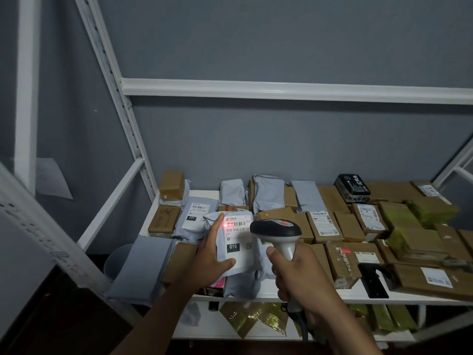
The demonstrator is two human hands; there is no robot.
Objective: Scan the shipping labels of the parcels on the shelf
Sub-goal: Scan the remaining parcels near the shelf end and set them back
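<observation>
Currently, head view: left hand point(212, 254) holds a grey mailer point(235, 242) tilted up above the shelf point(332, 297), thumb curled over its lower edge and fingers up its left side, while right hand point(297, 275) is wrapped round the scanner point(276, 230) grip, its head just beside the label point(236, 238) – red beam sits on the barcode's left end, near the fingertip. Likely failure is a misread: beam off-centre, soft bag flexing so the label creases, or a finger covering bars – also risk of catching the neighbouring 231 label point(198, 210) just behind.
</observation>
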